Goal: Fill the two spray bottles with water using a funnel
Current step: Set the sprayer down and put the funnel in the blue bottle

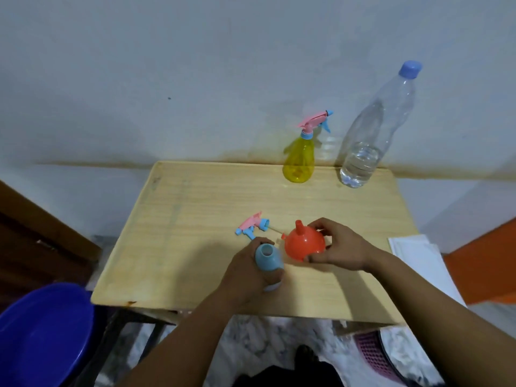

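Left grip (245, 270) clamps the open blue spray bottle (268, 256) upright on the counter (195, 208); right grip (339, 247) holds the inverted orange funnel (304, 243) beside it. Next: turn spout down, seat in neck.

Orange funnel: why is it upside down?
The orange plastic funnel in the right hand points its spout up, not yet turned toward the open blue spray bottle held by the left hand. Nothing is spilled.
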